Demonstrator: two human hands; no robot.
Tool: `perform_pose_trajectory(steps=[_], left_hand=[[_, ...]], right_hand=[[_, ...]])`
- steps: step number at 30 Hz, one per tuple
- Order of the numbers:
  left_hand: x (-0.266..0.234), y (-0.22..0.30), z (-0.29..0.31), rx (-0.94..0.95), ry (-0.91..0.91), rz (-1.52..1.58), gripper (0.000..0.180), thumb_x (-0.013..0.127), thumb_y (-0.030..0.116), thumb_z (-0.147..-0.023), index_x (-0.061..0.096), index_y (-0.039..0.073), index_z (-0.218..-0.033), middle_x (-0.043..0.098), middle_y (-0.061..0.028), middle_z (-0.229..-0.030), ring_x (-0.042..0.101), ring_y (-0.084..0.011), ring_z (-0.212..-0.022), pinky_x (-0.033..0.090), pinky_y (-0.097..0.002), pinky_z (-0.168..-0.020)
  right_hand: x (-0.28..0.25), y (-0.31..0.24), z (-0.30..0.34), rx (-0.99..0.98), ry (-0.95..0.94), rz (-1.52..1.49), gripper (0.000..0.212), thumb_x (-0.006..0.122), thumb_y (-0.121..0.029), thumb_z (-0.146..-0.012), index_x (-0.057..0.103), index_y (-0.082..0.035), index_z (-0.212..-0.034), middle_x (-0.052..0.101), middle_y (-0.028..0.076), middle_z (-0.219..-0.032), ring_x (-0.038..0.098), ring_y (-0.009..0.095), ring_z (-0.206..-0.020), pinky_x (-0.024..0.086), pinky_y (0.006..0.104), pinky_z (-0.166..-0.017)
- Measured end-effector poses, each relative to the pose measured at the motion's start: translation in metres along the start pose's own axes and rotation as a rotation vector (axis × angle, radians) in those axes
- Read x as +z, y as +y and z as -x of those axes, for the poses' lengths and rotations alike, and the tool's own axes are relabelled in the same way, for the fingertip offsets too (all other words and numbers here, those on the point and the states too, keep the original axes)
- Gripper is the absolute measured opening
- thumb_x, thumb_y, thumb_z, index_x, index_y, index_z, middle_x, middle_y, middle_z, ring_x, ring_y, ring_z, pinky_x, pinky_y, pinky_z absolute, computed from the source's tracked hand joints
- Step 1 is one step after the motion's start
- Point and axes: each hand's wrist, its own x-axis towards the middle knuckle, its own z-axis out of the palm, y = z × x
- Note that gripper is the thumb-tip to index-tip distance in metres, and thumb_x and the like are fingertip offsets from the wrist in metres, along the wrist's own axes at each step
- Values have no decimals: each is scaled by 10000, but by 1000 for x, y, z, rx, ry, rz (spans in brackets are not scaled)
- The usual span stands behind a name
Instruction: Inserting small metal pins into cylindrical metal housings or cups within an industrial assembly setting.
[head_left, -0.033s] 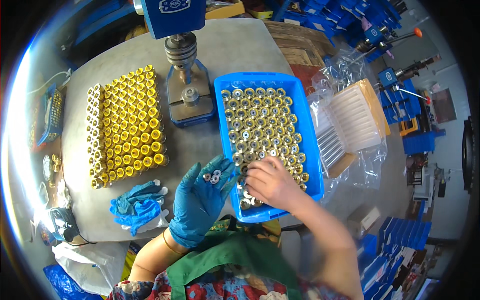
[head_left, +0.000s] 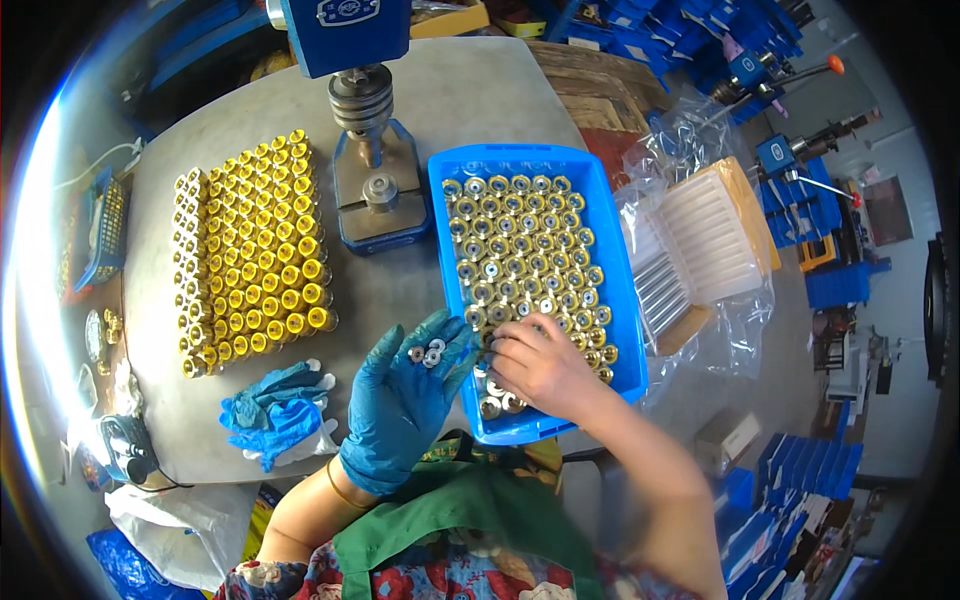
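Observation:
My left hand [head_left: 392, 405], in a blue-green glove, is palm up just left of the blue bin [head_left: 610, 240]. Its fingers are slightly cupped around a few small metal rings [head_left: 432, 353] resting on them. My bare right hand [head_left: 540, 368] reaches over the near part of the bin, fingers bent and pressed together. Its fingertips are down among the parts, and whatever they pinch is hidden. Rows of upright brass-coloured cylindrical fittings [head_left: 520, 224] with round openings fill the bin. Silvery fittings [head_left: 490, 407] lie at its near left corner.
Left on the grey table stands a block of yellow-topped cylinders [head_left: 245, 260]. A blue press [head_left: 382, 205] stands behind, between block and bin. Crumpled blue gloves [head_left: 275, 410] lie near the front edge. To the right is a box of clear tubes [head_left: 690, 245] in plastic wrap.
My right hand has shifted very slightly to the left over the bin. The left hand and its rings are almost unmoved.

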Motion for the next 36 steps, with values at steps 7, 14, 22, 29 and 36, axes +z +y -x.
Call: perform_pose_trajectory(steps=[7, 14, 22, 29, 36], left_hand=[[9, -9, 2, -78, -21, -52, 561, 394, 391, -971, 394, 2, -1375, 494, -118, -1341, 459, -226, -1245, 316, -407, -1081], [11, -21, -1, -223, -159, -86, 586, 355, 473, -965, 413, 61, -1377, 526, -70, -1275, 490, -195, -1180, 349, -394, -1038], [-1, -27, -6, -246, -104, 123, 524, 377, 406, -984, 426, 48, -1364, 519, -88, -1292, 499, -201, -1174, 358, -390, -1043], [8, -9, -6, -32, -48, -73, 604, 365, 405, -985, 379, -68, -1361, 413, -185, -1408, 381, -287, -1312, 247, -428, -1138], [9, -18, -6, -90, -89, -74, 579, 338, 395, -995, 355, -20, -1398, 417, -159, -1408, 385, -247, -1307, 243, -389, -1129]], right_hand=[[-11, -7, -2, 97, 172, -93, 179, 734, -135, -741, 670, -78, -899, 631, 30, -952, 592, 212, -1003, 418, 394, -854], [-31, -18, -20, 41, 221, -143, 247, 761, -136, -701, 682, -65, -923, 612, 41, -992, 575, 222, -1058, 406, 421, -857], [-29, -13, -17, 83, 224, -182, 225, 735, -130, -694, 639, -50, -881, 614, 53, -967, 572, 218, -1051, 405, 414, -899], [-11, 14, 20, 137, 19, -25, 205, 710, -146, -722, 644, -61, -896, 626, 41, -970, 571, 209, -1039, 393, 395, -931], [-12, 6, 20, 150, 115, -84, 211, 702, -160, -731, 664, -90, -926, 625, 27, -964, 559, 199, -1065, 400, 407, -909]])
